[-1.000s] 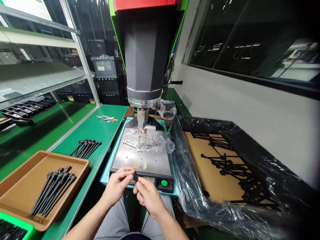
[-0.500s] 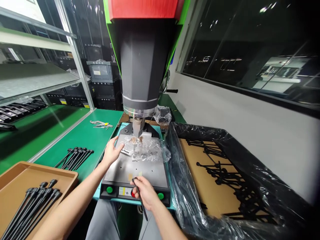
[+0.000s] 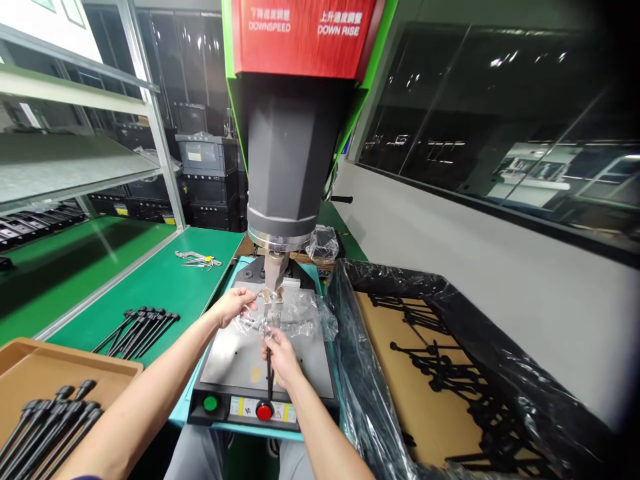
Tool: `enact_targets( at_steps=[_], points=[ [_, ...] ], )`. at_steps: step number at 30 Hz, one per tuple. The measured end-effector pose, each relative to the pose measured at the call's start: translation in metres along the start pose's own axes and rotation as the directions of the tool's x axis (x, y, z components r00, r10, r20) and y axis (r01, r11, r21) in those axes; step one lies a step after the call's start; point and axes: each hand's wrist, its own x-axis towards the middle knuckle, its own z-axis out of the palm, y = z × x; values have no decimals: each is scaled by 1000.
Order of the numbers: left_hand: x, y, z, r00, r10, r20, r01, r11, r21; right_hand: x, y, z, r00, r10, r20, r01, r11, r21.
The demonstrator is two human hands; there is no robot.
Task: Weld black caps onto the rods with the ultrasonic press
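Note:
My right hand [image 3: 281, 357] grips a thin black rod [image 3: 270, 379], its upper end at the small fixture [image 3: 273, 300] on the machine's metal plate [image 3: 227, 357]. The rod's lower end hangs toward the front panel. At the fixture's left side, my left hand [image 3: 233, 307] is closed with thumb and fingertips together; what it pinches, if anything, is too small to make out. Clear plastic film [image 3: 307, 317] is around the fixture, under both hands. Just above the fixture stands the machine's metal tool head [image 3: 275, 268].
A red button [image 3: 265, 411] and a green button [image 3: 211, 403] sit on the front panel. Black rods [image 3: 140, 330] lie on the green table; more fill a tan tray [image 3: 75, 352]. At right, a plastic-lined box [image 3: 367, 373] holds several black parts. Small metal tools [image 3: 197, 259] lie behind.
My right hand has raised the black rod up to the fixture. My left hand has gone from spread fingers to a closed pinch at the fixture's left side. The view has tilted slightly upward.

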Motion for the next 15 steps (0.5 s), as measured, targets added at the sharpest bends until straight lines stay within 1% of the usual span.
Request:
enact_targets(
  at_steps=[1, 3, 4, 6, 9, 11, 13, 15],
  points=[
    [-1, 1, 1, 1000, -6, -3, 6, 1000, -19, 2, -4, -2, 994, -109, -2, 109, 993, -55],
    [-2, 2, 4, 1000, -17, -7, 16, 999, -51, 4, -15, -7, 953, -301, 26, 300, 935, -189],
    [-4, 3, 5, 1000, -22, -9, 21, 998, -66, 5, -22, -9, 929, -367, 42, 365, 897, -248],
    [-6, 4, 8, 1000, -27, -13, 26, 995, -95, 6, -37, -11, 895, -443, 56, 437, 842, -316],
    [-7, 5, 11, 999, -22, -23, 18, 990, -140, 12, -58, -7, 852, -517, 78, 510, 788, -345],
    [-6, 5, 12, 999, -16, -32, 10, 986, -168, 18, -70, -2, 837, -539, 94, 533, 765, -361],
    [-3, 5, 13, 999, -12, -42, 4, 982, -191, 28, -78, 5, 847, -524, 88, 515, 768, -380],
    [1, 6, 12, 998, -10, -56, -2, 978, -209, 39, -83, 11, 878, -474, 64, 459, 800, -386]
  ],
)
